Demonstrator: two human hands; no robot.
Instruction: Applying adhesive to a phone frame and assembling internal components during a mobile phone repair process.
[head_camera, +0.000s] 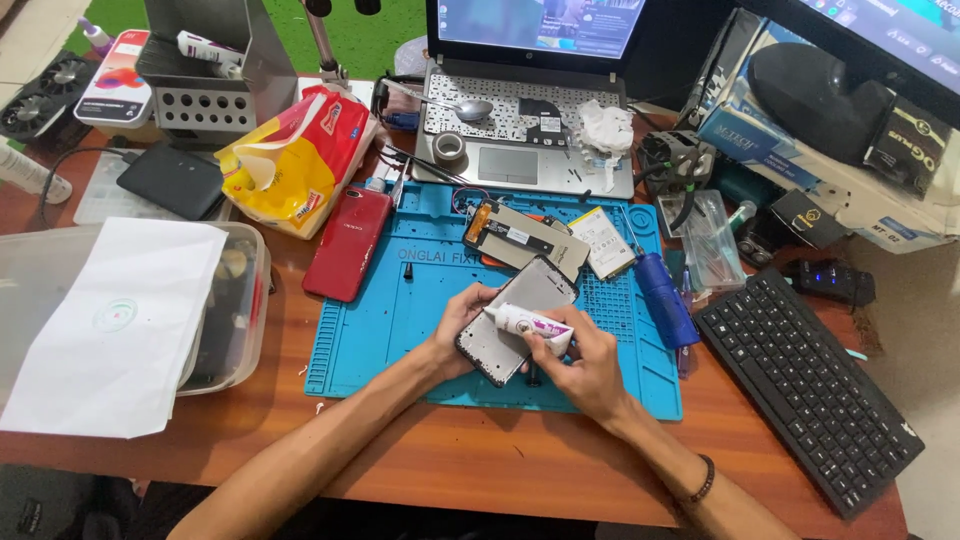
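Right hand (585, 365) pinches white glue tube (530, 322), nozzle at phone frame (515, 318) edge. Left hand (462, 325) grips the frame's left side, tilted over blue mat (380, 330). Red phone (349, 243) lies left, black keyboard (810, 385) right.

A: How many views are there?

B: Only 1, so no 2 views overlap. The camera sits on the person's head and looks steeply down and forward over the wooden desk (470, 470).

A: How near is it?

B: About arm's length. Both forearms enter from 6 o'clock and meet near the centre on the blue mat (380, 340).

A: And the edges?

B: The laptop (530, 110) lies at 12 o'clock, the black keyboard (810, 385) at 4 o'clock, and the clear plastic box (235, 310) at 9 o'clock.
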